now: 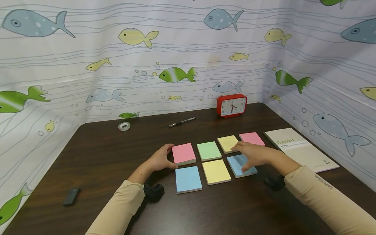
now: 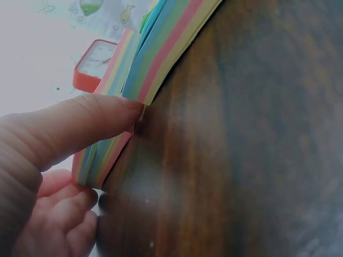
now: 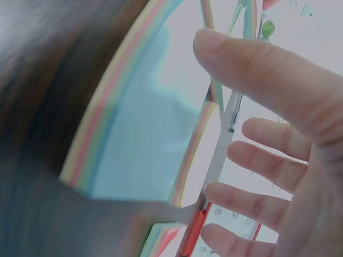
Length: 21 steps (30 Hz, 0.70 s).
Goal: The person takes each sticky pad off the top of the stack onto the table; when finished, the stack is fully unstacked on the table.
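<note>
Several sticky note pads lie in two uneven rows on the dark table. My left hand (image 1: 160, 159) is at the left side of the pink sticky note pad (image 1: 183, 153), holding it between thumb and fingers. Its thumb (image 2: 107, 115) lies by the layered, multicoloured edge of the pads in the left wrist view. Over the right-hand blue pad (image 1: 236, 163) hovers my right hand (image 1: 255, 154), fingers spread and holding nothing. Its fingertips reach toward the back yellow pad (image 1: 227, 143). A green pad (image 1: 209, 150), a front yellow pad (image 1: 216, 172) and a left blue pad (image 1: 188, 179) lie between the hands.
Behind my right hand is another pink pad (image 1: 252, 138), beside a notebook (image 1: 299, 148). A red clock (image 1: 232, 105), a pen (image 1: 182, 122) and a tape roll (image 1: 124, 126) stand or lie farther back. A small dark block (image 1: 71, 196) lies at left.
</note>
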Available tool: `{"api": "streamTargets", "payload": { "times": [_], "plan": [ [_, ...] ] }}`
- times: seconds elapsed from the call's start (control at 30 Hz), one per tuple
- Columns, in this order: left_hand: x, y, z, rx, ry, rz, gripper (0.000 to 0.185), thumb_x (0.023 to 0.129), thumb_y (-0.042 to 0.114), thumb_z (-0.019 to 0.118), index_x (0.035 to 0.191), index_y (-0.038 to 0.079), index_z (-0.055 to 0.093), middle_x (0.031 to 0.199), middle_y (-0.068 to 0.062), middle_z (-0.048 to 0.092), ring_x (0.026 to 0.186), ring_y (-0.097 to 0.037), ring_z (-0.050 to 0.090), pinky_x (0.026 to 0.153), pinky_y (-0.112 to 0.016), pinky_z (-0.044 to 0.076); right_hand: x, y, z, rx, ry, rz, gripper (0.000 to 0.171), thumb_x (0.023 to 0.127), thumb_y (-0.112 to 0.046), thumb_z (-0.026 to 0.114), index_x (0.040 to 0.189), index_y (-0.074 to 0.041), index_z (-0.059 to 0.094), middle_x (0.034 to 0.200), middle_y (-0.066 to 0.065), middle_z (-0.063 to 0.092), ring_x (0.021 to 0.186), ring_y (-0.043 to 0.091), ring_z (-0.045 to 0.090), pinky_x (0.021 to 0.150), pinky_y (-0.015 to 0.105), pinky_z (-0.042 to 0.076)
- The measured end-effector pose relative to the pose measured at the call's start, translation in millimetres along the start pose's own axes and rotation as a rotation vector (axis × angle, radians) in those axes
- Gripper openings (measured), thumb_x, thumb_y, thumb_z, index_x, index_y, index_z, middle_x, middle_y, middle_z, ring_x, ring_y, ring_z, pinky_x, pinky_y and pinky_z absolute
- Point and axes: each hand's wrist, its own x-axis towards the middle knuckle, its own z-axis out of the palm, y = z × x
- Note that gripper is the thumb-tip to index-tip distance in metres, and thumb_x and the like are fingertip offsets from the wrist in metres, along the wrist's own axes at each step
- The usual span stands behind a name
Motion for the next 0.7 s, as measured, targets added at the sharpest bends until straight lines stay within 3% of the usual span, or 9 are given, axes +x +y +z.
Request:
{"api": "streamTargets", "payload": {
  "times": [0.3, 0.6, 0.7],
  "plan": [
    [0.0, -2.8, 0.2, 0.024, 0.005, 0.006, 0.088, 0.06, 0.013, 0.08, 0.129, -0.005, 0.029, 0.133, -0.019, 0.033, 0.12, -0.026, 0.035, 0.095, -0.038, 0.03, 17.4, -16.8, -4.3, -0.046, -0.023, -0.031, 0.07, 0.067, -0.03, 0.075, 0.124, -0.004, 0.045, 0.118, 0.01, 0.046, 0.102, 0.024, 0.047, 0.08, 0.039, 0.043],
    [-1.4, -0.8, -2.1, 0.028, -0.006, 0.008, 0.086, 0.062, 0.012, 0.079, 0.13, -0.004, 0.028, 0.134, -0.018, 0.032, 0.12, -0.025, 0.035, 0.095, -0.038, 0.03, 32.5, -34.7, -3.2, -0.065, 0.012, -0.052, 0.063, 0.073, -0.032, 0.07, 0.126, -0.008, 0.045, 0.121, 0.01, 0.045, 0.103, 0.022, 0.047, 0.079, 0.039, 0.044],
    [-2.4, 1.0, -2.9, 0.028, -0.005, 0.012, 0.086, 0.062, 0.012, 0.079, 0.13, -0.004, 0.029, 0.133, -0.018, 0.033, 0.12, -0.025, 0.036, 0.094, -0.037, 0.031, 36.8, -40.9, -2.2, -0.062, 0.017, -0.057, 0.06, 0.076, -0.032, 0.067, 0.126, -0.009, 0.044, 0.123, 0.011, 0.045, 0.112, 0.026, 0.041, 0.084, 0.042, 0.041]
  ]
}}
